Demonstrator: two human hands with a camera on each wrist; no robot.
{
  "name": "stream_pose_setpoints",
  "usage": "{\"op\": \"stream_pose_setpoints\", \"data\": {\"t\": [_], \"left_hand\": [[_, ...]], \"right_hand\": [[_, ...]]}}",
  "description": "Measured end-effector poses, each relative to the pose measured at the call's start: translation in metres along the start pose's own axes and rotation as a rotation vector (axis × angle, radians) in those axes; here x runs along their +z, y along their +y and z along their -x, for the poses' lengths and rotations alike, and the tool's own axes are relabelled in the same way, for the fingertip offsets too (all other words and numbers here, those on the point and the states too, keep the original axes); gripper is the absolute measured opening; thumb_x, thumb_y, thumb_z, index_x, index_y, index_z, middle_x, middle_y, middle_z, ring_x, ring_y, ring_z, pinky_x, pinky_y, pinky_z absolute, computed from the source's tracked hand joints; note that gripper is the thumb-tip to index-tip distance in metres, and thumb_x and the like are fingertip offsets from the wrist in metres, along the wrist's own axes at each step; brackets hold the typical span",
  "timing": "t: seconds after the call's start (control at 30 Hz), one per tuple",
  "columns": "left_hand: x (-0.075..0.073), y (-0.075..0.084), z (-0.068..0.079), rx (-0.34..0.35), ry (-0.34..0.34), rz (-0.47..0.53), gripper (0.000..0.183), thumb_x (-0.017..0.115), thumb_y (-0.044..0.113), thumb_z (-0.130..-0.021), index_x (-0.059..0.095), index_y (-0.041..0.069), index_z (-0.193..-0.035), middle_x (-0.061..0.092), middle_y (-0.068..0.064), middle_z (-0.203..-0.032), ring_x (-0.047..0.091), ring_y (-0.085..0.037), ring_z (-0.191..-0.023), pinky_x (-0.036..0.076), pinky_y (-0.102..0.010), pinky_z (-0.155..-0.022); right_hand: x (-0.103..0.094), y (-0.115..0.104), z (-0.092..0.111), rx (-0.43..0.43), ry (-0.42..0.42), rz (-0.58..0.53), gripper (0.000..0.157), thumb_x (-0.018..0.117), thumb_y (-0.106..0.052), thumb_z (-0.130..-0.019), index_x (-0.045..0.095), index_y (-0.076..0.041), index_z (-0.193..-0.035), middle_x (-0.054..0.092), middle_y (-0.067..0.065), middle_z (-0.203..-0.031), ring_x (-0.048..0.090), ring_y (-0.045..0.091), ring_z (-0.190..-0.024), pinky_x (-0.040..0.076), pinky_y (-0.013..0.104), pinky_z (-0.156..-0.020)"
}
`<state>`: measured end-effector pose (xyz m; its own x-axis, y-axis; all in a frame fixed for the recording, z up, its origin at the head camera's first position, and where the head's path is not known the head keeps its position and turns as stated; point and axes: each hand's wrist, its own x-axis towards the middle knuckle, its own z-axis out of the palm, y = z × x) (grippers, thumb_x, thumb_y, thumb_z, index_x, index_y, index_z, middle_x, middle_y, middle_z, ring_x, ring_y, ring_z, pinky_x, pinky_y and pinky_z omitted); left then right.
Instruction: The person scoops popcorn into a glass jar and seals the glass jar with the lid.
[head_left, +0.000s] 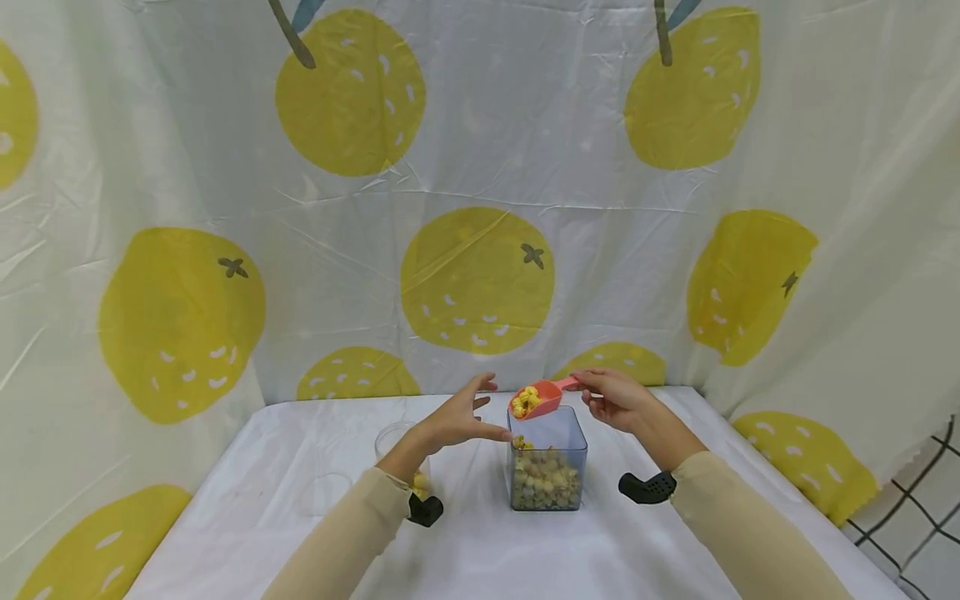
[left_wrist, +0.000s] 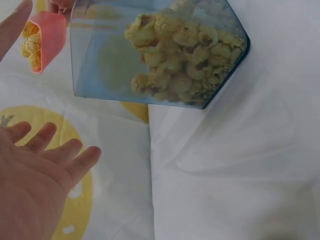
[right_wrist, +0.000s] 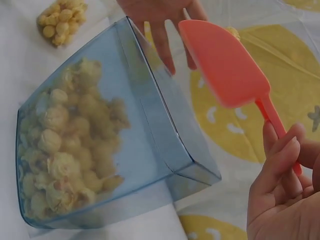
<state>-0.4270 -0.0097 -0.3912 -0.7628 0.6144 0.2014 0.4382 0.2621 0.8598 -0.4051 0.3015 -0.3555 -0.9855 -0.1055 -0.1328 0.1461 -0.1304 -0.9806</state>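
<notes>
My right hand (head_left: 617, 400) pinches the handle of a coral-red scoop (right_wrist: 227, 65), which holds several yellow popcorn pieces (head_left: 527, 402). The scoop is above the rim of a clear bluish square container (head_left: 546, 479). Popcorn (right_wrist: 70, 150) fills roughly the lower half of that container. To the container's left is my left hand (head_left: 457, 421), its fingers spread and holding nothing. In the left wrist view the left hand (left_wrist: 35, 175) shows its palm, fingers apart, near the container's side. Whether the left thumb touches the rim, I cannot tell.
A clear round container (head_left: 392, 435) with some popcorn stands behind my left forearm. Farther left on the white-covered table (head_left: 247, 500) lies a transparent round lid-like piece (head_left: 327, 492). A fruit-print curtain (head_left: 480, 183) hangs behind the table. Dark wire grid (head_left: 911, 508) shows at the right edge.
</notes>
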Motion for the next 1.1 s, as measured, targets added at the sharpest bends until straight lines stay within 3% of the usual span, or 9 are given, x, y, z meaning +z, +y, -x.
{"op": "stream_pose_setpoints", "data": {"t": [0.2, 0.67, 1.1], "left_hand": [[-0.011, 0.005, 0.005, 0.01, 0.006, -0.01, 0.109, 0.089, 0.031, -0.084, 0.019, 0.014, -0.165, 0.033, -0.01, -0.161, 0.032, -0.035, -0.15, 0.036, -0.053, -0.115], [-0.041, 0.003, 0.025, -0.003, 0.06, -0.031, 0.109, 0.091, 0.026, -0.082, 0.02, 0.011, -0.164, 0.033, -0.013, -0.161, 0.028, -0.037, -0.151, 0.032, -0.055, -0.116], [-0.065, 0.005, 0.044, -0.012, 0.088, -0.045, 0.11, 0.09, 0.028, -0.083, 0.018, 0.013, -0.165, 0.029, -0.015, -0.162, 0.025, -0.037, -0.152, 0.028, -0.057, -0.118]], "right_hand": [[0.012, 0.0, -0.002, -0.014, -0.029, -0.037, 0.014, 0.056, -0.018, -0.109, 0.065, -0.008, -0.113, 0.064, 0.001, -0.089, 0.055, 0.003, -0.061, 0.048, 0.013, -0.056], [0.045, 0.001, -0.018, -0.016, -0.045, -0.06, 0.032, 0.054, -0.018, -0.11, 0.053, -0.003, -0.138, 0.066, 0.002, -0.093, 0.053, 0.002, -0.06, 0.045, 0.013, -0.053], [0.068, -0.001, -0.026, -0.031, -0.084, -0.093, 0.024, 0.056, -0.017, -0.109, 0.06, -0.005, -0.129, 0.069, 0.003, -0.093, 0.053, 0.003, -0.059, 0.045, 0.015, -0.053]]}}
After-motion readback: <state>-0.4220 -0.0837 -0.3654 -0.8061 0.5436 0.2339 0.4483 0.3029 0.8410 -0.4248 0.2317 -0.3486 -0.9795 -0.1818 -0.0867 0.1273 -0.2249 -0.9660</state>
